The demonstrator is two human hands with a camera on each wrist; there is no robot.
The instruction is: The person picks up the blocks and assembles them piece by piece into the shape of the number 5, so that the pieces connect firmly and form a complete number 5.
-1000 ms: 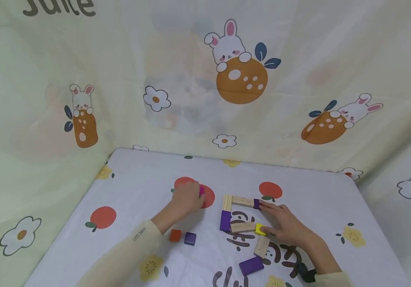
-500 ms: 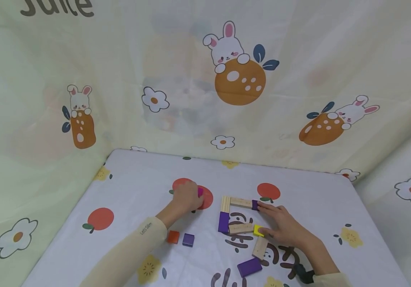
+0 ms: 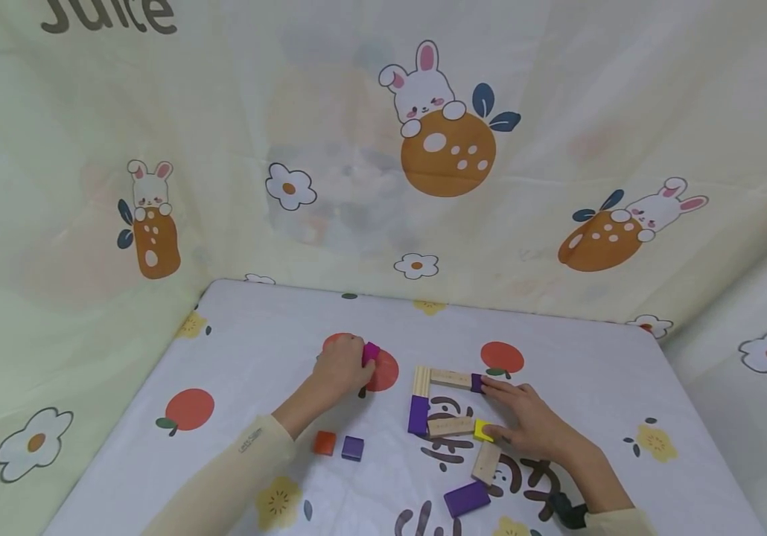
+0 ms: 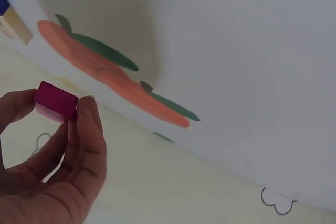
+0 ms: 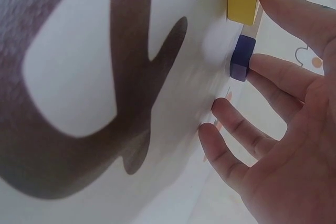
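My left hand (image 3: pixel 339 370) pinches a small magenta block (image 3: pixel 370 353) between thumb and fingertips. In the left wrist view the magenta block (image 4: pixel 55 100) is held clear of the cloth. My right hand (image 3: pixel 536 424) lies with spread fingers at the right of a row of blocks. Its thumb touches a yellow block (image 3: pixel 482 430) and its fingertips touch a small dark purple block (image 3: pixel 476 383). Two plain wooden blocks, one at the back (image 3: pixel 450 379) and one nearer (image 3: pixel 450 426), run left to a ribbed pale piece (image 3: pixel 421 380) and a purple block (image 3: pixel 418 415).
Another wooden block (image 3: pixel 486 463) angles down from the yellow one toward a larger purple block (image 3: pixel 467 499). An orange cube (image 3: pixel 325 443) and a purple cube (image 3: pixel 353 448) lie near the left forearm. Printed cloth covers the table (image 3: pixel 256 320), and a curtain rises behind it.
My left hand has turned and shifted slightly, so more of the magenta block shows in its pinch. The right hand and the arranged blocks stay in place.
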